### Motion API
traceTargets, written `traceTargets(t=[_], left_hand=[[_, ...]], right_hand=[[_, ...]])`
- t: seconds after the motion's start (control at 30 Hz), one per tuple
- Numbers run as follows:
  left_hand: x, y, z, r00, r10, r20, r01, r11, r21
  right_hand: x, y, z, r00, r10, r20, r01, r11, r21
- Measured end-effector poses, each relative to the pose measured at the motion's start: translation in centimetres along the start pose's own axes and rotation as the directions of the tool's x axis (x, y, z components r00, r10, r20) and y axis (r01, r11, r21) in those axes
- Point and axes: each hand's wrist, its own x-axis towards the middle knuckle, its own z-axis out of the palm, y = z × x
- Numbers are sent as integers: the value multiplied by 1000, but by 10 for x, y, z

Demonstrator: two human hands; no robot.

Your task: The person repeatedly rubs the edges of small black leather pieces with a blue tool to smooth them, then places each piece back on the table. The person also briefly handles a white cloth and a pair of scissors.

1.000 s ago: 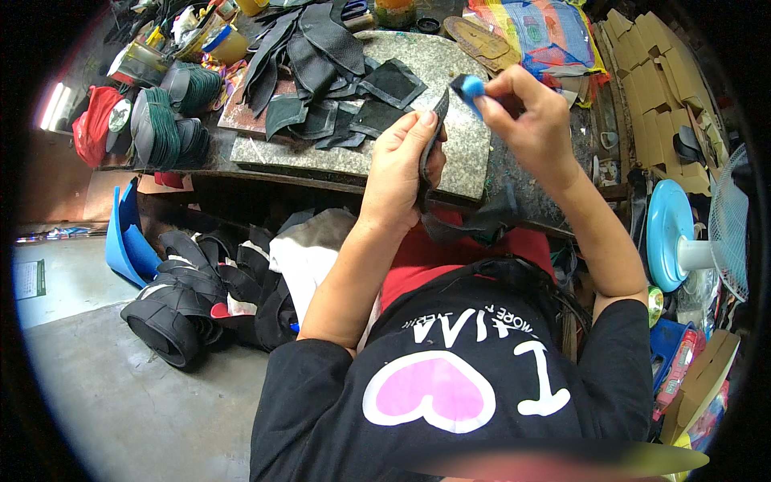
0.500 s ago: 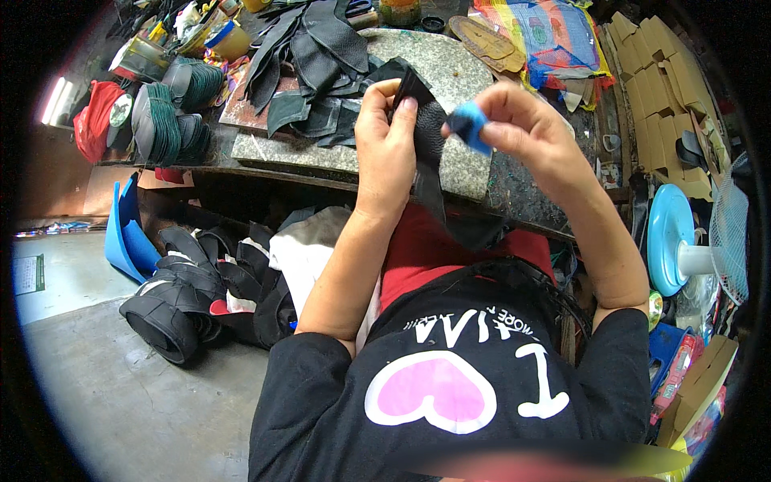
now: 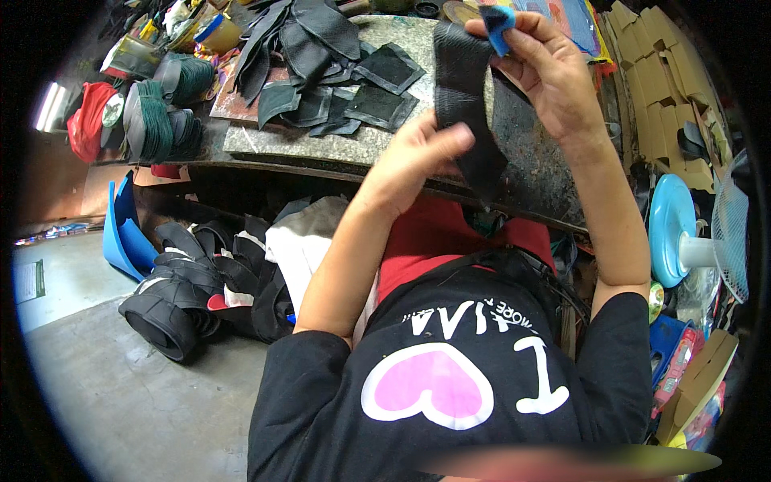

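A long black rubber strip [image 3: 466, 104] hangs upright in front of me, above the stone slab worktop [image 3: 353, 145]. My left hand [image 3: 414, 165] pinches its lower part between thumb and fingers. My right hand [image 3: 546, 68] grips the strip's top edge together with a small blue piece [image 3: 498, 18] held at the fingertips. Several cut black rubber pieces [image 3: 337, 72] lie spread on the slab behind the strip.
Rolled dark rubber coils [image 3: 157, 108] and a red bag [image 3: 88, 120] sit at the slab's left end. Black tyre tubes [image 3: 193, 281] and a blue dustpan [image 3: 120, 233] lie on the floor at left. A blue-based fan [image 3: 691, 241] and cardboard sheets [image 3: 658, 96] stand at right.
Both hands have lifted the black strip higher and stretched it out lengthwise. My right hand with the blue piece has moved up to the strip's top.
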Motion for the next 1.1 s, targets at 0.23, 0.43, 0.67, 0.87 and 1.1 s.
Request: traceTargets(t=[0.23,0.43,0.67,0.87,1.1], left_hand=[[-13,-19,11,994,-101,53,107,986,-129],[1,-10,1,998,-3,-67,-21,934,-356],[3,-4,13,991,50,-121,-99,890,-444],[8,-5,13,972,13,-236,-120,887,-447],[6,-5,15,975,75,-207,-162,882,-443]], right_hand=[[9,29,-25,979,132,-154,-141,989,-49],[-16,22,-32,970,193,-146,-241,811,-534],[-56,-5,4,999,19,-45,-38,885,-465],[-73,-2,30,986,118,120,-50,885,-462],[-64,-12,27,995,-20,-96,-38,828,-559]])
